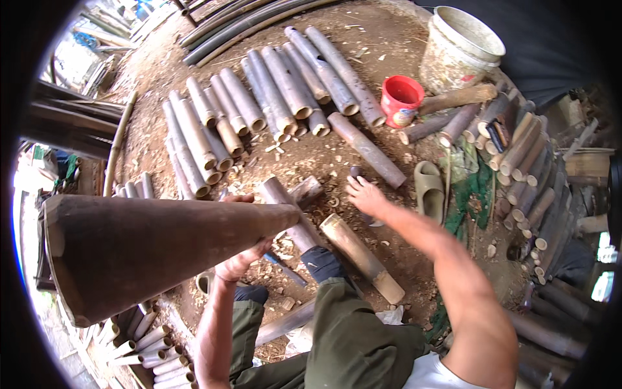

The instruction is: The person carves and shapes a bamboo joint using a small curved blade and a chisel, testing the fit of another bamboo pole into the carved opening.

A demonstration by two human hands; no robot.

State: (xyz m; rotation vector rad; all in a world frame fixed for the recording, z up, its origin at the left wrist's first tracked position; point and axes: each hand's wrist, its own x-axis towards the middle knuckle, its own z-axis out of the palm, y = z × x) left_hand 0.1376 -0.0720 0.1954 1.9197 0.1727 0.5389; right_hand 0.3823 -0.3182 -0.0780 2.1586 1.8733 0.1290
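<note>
a: what is seen at the far left?

b: a large bamboo section [155,249] is held up close to the camera, its wide cut end toward the lower left and its narrow end pointing right. below it, small bamboo tubes [152,353] are stacked at the lower edge.

a: and the left hand?

b: the left hand [243,256] is wrapped around the narrow part of that section, fingers closed under it, so the piece is gripped firmly.

a: what is laid out beyond it?

b: a row of grey bamboo lengths [259,107] is spread side by side on the dirt ground [311,162], which is littered with chips. just right of the held section's tip, a pale bamboo piece [363,259] is lying by the knee in green trousers [350,330].

a: the right hand?

b: the right hand [365,194] is stretched forward with fingers spread, palm down on the ground; a dark rounded object is just at its fingertips, but whether it is grasped cannot be told.

a: further right?

b: a red cup [400,100] and a dirty white bucket [460,48] are set near the top, a green sandal [429,188] is lying beside the forearm, and more bamboo is piled along the right edge [531,175].
</note>
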